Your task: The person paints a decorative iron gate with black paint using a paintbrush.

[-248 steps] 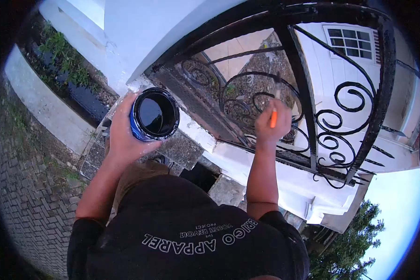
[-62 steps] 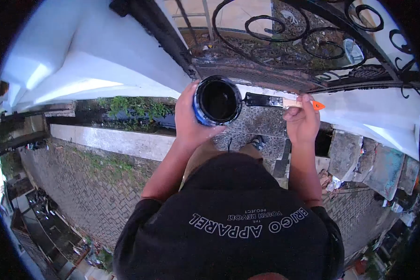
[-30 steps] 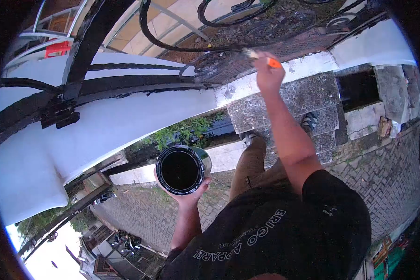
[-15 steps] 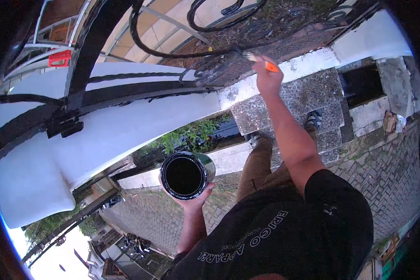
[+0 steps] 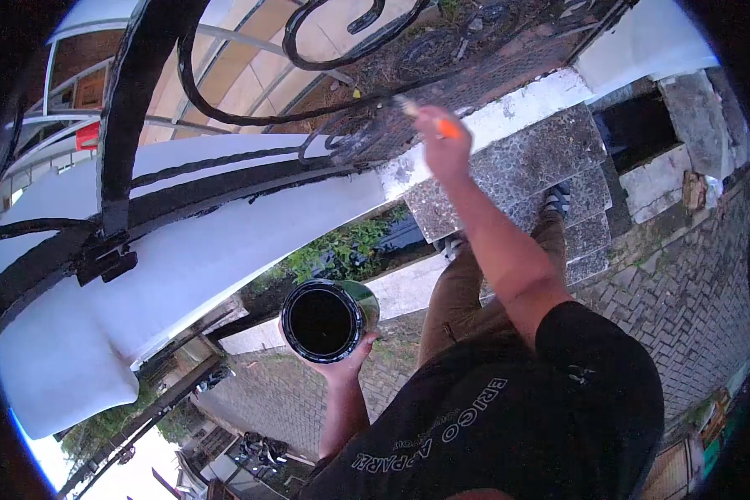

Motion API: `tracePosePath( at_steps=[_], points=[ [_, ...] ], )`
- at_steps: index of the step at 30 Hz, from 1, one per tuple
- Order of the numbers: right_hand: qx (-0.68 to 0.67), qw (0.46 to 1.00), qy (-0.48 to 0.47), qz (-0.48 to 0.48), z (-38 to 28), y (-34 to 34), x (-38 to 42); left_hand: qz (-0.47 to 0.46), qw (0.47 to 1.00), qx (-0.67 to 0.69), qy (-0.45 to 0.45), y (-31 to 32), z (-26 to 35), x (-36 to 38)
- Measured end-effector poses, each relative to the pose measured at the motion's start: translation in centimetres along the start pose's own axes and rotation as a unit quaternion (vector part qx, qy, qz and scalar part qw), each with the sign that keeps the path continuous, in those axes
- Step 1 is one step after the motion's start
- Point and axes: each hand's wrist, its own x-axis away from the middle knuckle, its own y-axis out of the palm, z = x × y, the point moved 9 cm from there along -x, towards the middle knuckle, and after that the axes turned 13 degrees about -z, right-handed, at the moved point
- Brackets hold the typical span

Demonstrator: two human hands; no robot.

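My left hand (image 5: 342, 360) is wrapped round a green paint can (image 5: 322, 322) with a dark opening, its rim smeared with dark paint. Further up, my right hand (image 5: 444, 143) grips a paintbrush (image 5: 408, 106) with an orange handle end. The bristles are blurred and lie close to the black wrought-iron scrollwork (image 5: 250, 121); whether they touch it cannot be made out.
A white wall (image 5: 225, 221) runs diagonally below a black metal frame (image 5: 125, 108). Stone steps (image 5: 508, 171) lie under the right arm, near my feet. Green plants (image 5: 342, 250), a dark drain opening (image 5: 642, 129) and brick paving (image 5: 667, 308) are around.
My right hand and the brush have moved left and slightly down in the view. The ironwork and wall have shifted with the camera. The can has dropped slightly, still in my left hand.
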Motion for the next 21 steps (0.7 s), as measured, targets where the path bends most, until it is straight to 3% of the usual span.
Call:
tracePosePath(
  at_steps=[3, 6, 8, 10, 12, 14, 17, 20, 21],
  points=[
    [0.011, 0.992, -0.068, 0.109, 1.6, -6.7, -1.3, -0.003, 1.0, 0.001, 0.004, 0.4, 0.5, -0.2],
    [-0.024, 0.98, -0.033, 0.197, 3.2, -8.2, -0.2, -0.005, 0.999, 0.031, 0.009, 0.6, 0.7, -0.5],
    [0.104, 0.978, -0.109, 0.146, 2.6, -5.7, 0.4, -0.007, 0.999, 0.053, 0.008, 0.6, 0.5, -0.5],
    [0.062, 0.986, -0.058, 0.144, 1.5, -0.6, 1.8, -0.018, 0.999, 0.041, 0.008, 0.4, 0.5, -0.5],
    [0.114, 0.979, -0.147, 0.078, -1.4, 4.4, 3.2, -0.037, 0.999, 0.032, -0.011, -0.2, -0.6, -0.1],
    [0.056, 0.969, -0.239, 0.005, -4.1, 8.6, 4.9, -0.057, 0.998, 0.026, -0.031, -0.4, -1.8, 0.0],
    [0.051, 0.966, -0.245, -0.07, -6.7, 11.1, 6.0, -0.046, 0.999, -0.004, -0.006, -1.1, -1.8, -0.1],
    [0.098, 0.961, -0.254, 0.043, -3.3, 6.1, 3.2, -0.009, 0.999, -0.032, 0.004, -1.8, -1.3, -0.3],
    [0.072, 0.983, -0.16, 0.051, -1.8, 4.0, 2.4, -0.006, 1.0, -0.011, 0.013, -1.8, -1.2, -0.3]
  ],
)
